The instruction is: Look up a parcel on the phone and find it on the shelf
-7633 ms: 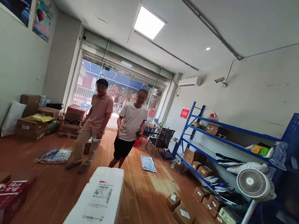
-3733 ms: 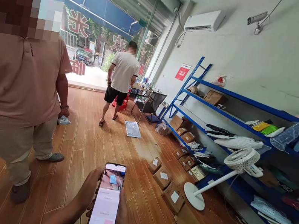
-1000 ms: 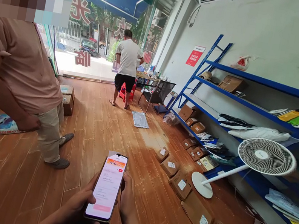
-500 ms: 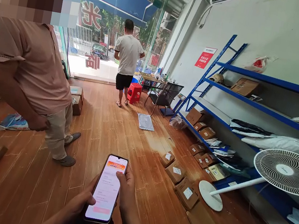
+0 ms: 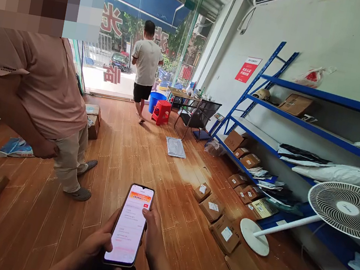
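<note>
Boxes [image 5: 218, 215] line the floor right of the phone [image 5: 129, 225].

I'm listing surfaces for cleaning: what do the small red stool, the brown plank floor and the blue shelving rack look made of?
The small red stool looks like moulded plastic: one even glossy colour. The brown plank floor looks like wood or wood-look laminate: grain lines, seams and a sheen; which one I cannot tell. The blue shelving rack appears to be painted metal: thin perforated uprights and slim beams.
</note>
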The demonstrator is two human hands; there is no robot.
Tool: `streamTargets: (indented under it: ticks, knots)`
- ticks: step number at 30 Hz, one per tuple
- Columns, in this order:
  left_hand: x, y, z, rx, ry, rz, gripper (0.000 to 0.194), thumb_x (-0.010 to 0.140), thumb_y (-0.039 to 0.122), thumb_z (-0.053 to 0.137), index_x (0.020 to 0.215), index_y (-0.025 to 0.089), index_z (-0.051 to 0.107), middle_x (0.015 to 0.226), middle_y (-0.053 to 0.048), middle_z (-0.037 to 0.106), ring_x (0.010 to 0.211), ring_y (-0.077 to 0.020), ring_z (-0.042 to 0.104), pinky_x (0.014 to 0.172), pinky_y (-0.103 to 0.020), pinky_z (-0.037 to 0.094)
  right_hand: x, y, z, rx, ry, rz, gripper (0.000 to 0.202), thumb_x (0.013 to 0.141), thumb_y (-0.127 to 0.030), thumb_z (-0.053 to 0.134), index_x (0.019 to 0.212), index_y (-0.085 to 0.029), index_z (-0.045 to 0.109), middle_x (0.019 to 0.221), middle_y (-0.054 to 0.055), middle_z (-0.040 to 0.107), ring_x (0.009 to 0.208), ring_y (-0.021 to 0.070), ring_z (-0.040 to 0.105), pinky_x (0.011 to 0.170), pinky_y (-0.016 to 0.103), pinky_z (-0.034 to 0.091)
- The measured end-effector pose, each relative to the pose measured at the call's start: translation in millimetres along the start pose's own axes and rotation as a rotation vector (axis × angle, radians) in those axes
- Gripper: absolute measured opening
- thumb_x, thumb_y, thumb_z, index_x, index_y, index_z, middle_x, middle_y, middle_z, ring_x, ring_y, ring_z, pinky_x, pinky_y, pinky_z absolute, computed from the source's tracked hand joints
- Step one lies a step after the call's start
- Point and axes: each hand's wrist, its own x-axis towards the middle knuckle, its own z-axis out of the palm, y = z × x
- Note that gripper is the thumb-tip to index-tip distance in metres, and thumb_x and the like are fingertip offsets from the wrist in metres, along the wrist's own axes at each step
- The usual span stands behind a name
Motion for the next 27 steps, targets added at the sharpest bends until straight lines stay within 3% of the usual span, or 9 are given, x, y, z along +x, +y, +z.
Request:
streamTargets:
  ticks: [5,9,13,16,20,27]
  knots:
    - [0.7,10.4,3.4,-0.012,-0.031,0.017,0.106,0.057,0.006,0.045,0.148,0.041,0.003,0.121,-0.004,0.061,0.086,-0.0253,0.064,0.062,-0.039,0.058,-14.6,-1.5,-9.7,-0.066,-0.142,0.035,0.048,0.067,-0.035,0.059,0.112,-0.018,0.058,0.100,0.007,0.070,0.091,0.0261,0.062,0.084,0.041,0.046]
    - [4.9,11.2,7.5,0.029,-0.012,0.011,0.106,0.058,0.010,0.046,0.148,0.040,-0.001,0.131,-0.007,0.055,0.086,-0.0265,0.065,0.059,-0.037,0.058,-19.1,5.9,-11.8,-0.058,-0.148,0.021,0.059,0.064,-0.025,0.058,0.122,-0.022,0.049,0.103,0.005,0.069,0.090,0.0249,0.063,0.079,0.040,0.048]
    - [7.8,8.4,9.7,0.068,0.044,0.010,0.115,0.055,0.010,0.047,0.144,0.037,-0.020,0.136,-0.010,0.051,0.090,-0.0287,0.064,0.057,-0.035,0.057,-17.5,14.1,-10.4,-0.009,-0.165,0.018,0.062,0.066,-0.034,0.067,0.123,-0.023,0.044,0.094,0.004,0.070,0.073,0.0205,0.063,0.066,0.036,0.050]
    - [8.9,7.2,8.1,0.071,0.029,0.020,0.115,0.054,0.010,0.047,0.145,0.035,-0.020,0.137,-0.011,0.050,0.093,-0.0299,0.063,0.058,-0.035,0.056,-14.5,21.2,-11.0,-0.006,-0.168,0.010,0.074,0.062,-0.043,0.075,0.125,-0.025,0.040,0.100,0.006,0.069,0.070,0.0196,0.063,0.066,0.037,0.051]
    - [10.2,7.8,6.7,0.071,0.002,0.020,0.114,0.054,0.011,0.047,0.147,0.034,-0.014,0.139,-0.011,0.048,0.095,-0.0304,0.063,0.058,-0.033,0.055,-12.4,24.0,-12.5,-0.031,-0.141,0.020,0.070,0.062,-0.038,0.074,0.123,-0.026,0.042,0.098,0.006,0.070,0.073,0.0230,0.065,0.066,0.039,0.051]
    - [12.2,9.2,8.8,0.095,0.052,0.026,0.118,0.053,0.012,0.047,0.141,0.031,-0.030,0.140,-0.012,0.047,0.095,-0.0319,0.062,0.056,-0.036,0.056,-11.2,18.8,-14.4,-0.021,-0.120,0.050,0.054,0.068,-0.027,0.056,0.121,-0.021,0.047,0.096,0.005,0.069,0.081,0.0221,0.063,0.070,0.037,0.050]
